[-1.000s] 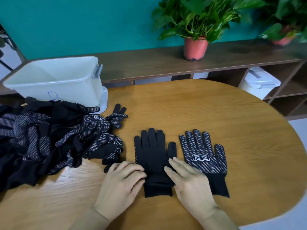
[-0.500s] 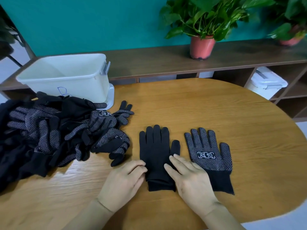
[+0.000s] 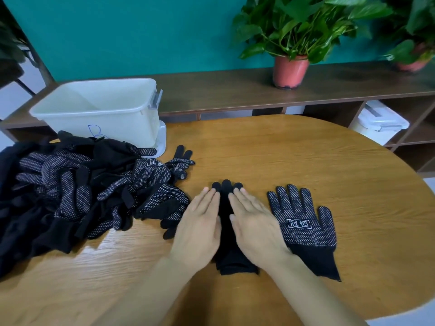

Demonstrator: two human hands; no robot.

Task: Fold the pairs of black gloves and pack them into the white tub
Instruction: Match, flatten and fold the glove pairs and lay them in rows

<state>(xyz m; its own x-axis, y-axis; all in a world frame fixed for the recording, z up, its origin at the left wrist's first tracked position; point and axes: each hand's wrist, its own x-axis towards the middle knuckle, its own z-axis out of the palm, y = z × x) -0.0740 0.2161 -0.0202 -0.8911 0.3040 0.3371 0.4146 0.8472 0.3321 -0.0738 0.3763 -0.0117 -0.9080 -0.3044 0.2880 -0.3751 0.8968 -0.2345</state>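
1. The step in hand looks like flattening one glove before it is paired. A plain black glove lies in the middle of the table, toward the near edge. Its cuff points at the person and its tips point at the far edge.
2. The left hand and the right hand both lie flat on that glove. Their fingers are straight and close together, pressing down and gripping nothing. Only the glove's tips, a strip between the hands and its cuff show.
3. Its mate, the dotted glove, lies spread just beside the right hand, printed side up, on the side of the right edge. The two are not yet stacked, so I judge the pair is early in its folding.
4. The next move, as I read it, is to lift the dotted glove onto the plain one, square up the cuffs and tips, and fold. That needs a pinch at the cuff, not a flat palm.
5. The white tub stands at the far left corner. Nothing dark shows inside it, so packing seems barely begun.
6. The pile of gloves covers the left side of the table, from the tub's foot down toward the left hand. Its stray ends lie near that hand. A folded pair going to the tub would have to be carried over the pile, not slid.
7. Bare wood runs from the dotted glove to the rounded right edge and up to the far edge. Both cuffs lie fairly near the near edge, so pulling them back could drag them off it.
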